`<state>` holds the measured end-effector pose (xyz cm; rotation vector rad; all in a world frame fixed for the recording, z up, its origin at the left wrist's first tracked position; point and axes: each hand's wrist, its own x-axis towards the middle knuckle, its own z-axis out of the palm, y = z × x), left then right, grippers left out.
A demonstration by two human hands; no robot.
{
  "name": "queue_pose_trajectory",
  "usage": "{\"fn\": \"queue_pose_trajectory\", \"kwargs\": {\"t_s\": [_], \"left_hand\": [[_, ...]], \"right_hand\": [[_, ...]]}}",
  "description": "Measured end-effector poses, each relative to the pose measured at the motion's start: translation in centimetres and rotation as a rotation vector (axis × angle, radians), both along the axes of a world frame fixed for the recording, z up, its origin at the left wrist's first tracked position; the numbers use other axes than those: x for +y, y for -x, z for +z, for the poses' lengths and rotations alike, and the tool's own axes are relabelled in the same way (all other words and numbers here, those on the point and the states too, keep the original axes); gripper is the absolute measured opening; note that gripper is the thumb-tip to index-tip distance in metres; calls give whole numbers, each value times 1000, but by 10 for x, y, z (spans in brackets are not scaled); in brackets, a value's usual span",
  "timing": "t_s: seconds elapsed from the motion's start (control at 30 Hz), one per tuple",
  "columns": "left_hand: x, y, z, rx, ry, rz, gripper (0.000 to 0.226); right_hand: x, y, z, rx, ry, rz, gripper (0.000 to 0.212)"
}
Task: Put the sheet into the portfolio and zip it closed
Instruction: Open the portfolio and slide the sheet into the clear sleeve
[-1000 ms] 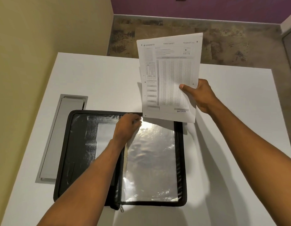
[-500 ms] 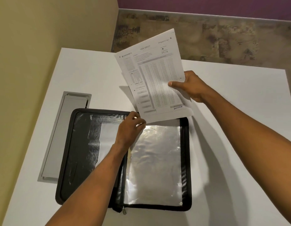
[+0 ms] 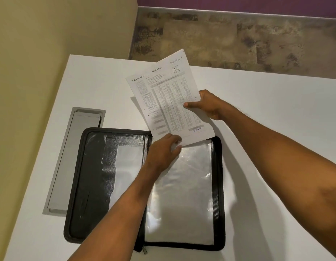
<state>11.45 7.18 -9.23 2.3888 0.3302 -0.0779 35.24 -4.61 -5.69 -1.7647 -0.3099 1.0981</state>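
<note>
1. Head view: the right hand (image 3: 210,106) is closed on the sheet (image 3: 169,102), thumb on the printed face, fingers hidden behind the right edge.
2. The left hand (image 3: 163,147) rests on the top edge of the portfolio (image 3: 80,176), fingers loosely curled; its fingertips (image 3: 177,141) touch the sheet's lower corner. Whether they pinch it or the plastic sleeve cannot be told.
3. The sheet is tilted, held up above the portfolio's far edge, with its bottom edge overlapping the top of the clear sleeve (image 3: 188,194).
4. The portfolio lies open and flat on the white table (image 3: 267,110): black pockets in its left half, the empty-looking clear sleeve in its right half.
5. The zipper pull (image 3: 144,249) sits at the portfolio's near edge.
6. A grey cable hatch (image 3: 73,157) lies just left of the portfolio.
</note>
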Motion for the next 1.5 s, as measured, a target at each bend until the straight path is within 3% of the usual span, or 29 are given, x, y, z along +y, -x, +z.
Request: {"fn": "queue_pose_trajectory", "kwargs": {"t_s": [0.33,0.57,0.7,0.87,1.0,1.17,1.27,1.5], "left_hand": [[-74,-41,6,31,-34,-17,22],[-102,-53,11,71,-214,29,7],[-106,-57,20,110,-262,30,6],[-110,-61,23,106,-281,-1,12],[-114,-61,23,45,-379,-84,21],[-116,-62,16,30,-347,-143,12],[-115,-63,11,-6,-288,-131,6],[-101,-65,8,-77,-230,-157,16]], "right_hand": [[0,-2,-24,37,-20,-24,37],[7,2,-34,94,-27,-34,29],[3,2,-39,108,-8,-64,39],[-2,5,-41,116,26,-67,47],[-7,8,-39,89,64,-34,36],[-9,10,-44,91,98,-81,32],[-10,12,-49,76,134,-105,41],[-16,23,-52,77,145,-133,44]]}}
